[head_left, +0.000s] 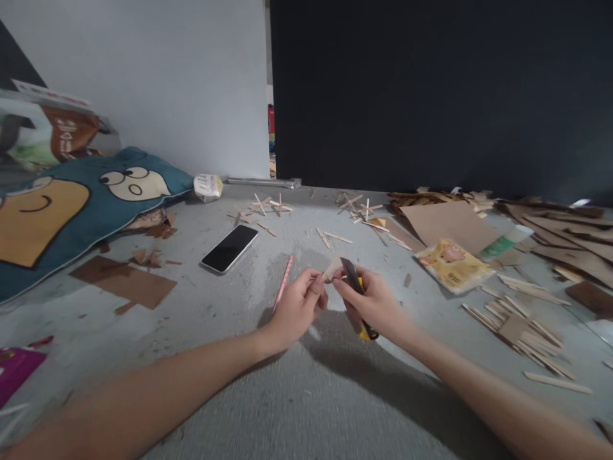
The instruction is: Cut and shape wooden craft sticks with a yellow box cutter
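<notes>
In the middle of the head view my left hand (301, 299) pinches a small flat piece of pale wood or card (332, 267) between thumb and fingers. My right hand (376, 301) is closed around a black and yellow utility knife (353, 276), its blade end pointing up and away from me. The right fingertips meet the pale piece at its near end, close to the left fingertips. Just left of my left hand lies a pink patterned pencil (283, 281). A phone (230, 249) with a dark screen rests farther left.
Small stick frames (280, 206) and loose sticks stand along the back. To the right are a yellow packet (453, 265), cardboard sheets (447, 223), a green-white tube (506, 241) and a heap of wooden sticks (522, 332). A blue cushion (96, 204) and brown card (124, 281) lie left.
</notes>
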Tool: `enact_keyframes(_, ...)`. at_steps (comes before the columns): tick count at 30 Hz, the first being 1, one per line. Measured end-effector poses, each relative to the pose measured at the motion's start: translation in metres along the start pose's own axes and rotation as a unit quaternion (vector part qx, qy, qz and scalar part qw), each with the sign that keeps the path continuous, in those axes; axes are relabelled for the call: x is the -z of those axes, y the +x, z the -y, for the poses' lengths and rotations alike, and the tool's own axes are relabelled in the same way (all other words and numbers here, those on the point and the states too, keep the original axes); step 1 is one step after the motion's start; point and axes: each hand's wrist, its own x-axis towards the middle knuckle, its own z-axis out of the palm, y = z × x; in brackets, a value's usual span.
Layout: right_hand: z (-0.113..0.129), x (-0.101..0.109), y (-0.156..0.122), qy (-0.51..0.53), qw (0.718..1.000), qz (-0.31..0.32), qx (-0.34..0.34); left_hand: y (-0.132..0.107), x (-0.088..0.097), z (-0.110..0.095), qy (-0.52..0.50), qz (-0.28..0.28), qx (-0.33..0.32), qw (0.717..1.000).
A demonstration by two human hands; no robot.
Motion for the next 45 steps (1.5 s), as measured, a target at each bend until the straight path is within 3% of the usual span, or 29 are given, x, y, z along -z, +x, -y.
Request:
enact_keyframes(5, 0.001, 0.006, -0.006, -0.171, 0.982, 0.002, 0.083, 0.001, -0.001, 0.001, 0.007, -0.045, -0.007, 0.999)
enact_keyframes(11, 0.000, 0.001, -0.016, -0.414, 0.883, -0.033, 0.218, -0.001, -0.001, 0.001, 0.031, -0.058, -0.030, 0.997)
enact_keyframes(15, -0.005, -0.002, -0.017, -0.466, 0.849, -0.049, 0.242, -0.001, -0.002, -0.001, 0.023, -0.057, -0.033, 0.998)
enact_keyframes(26, -0.006, -0.002, -0.017, -0.483, 0.834, -0.061, 0.259, -0.001, -0.001, -0.002, 0.042, -0.040, -0.042, 0.997)
enact_keyframes(45, -0.006, -0.003, -0.018, -0.470, 0.840, -0.064, 0.262, -0.002, -0.002, 0.003, 0.036, -0.039, -0.052, 0.997)
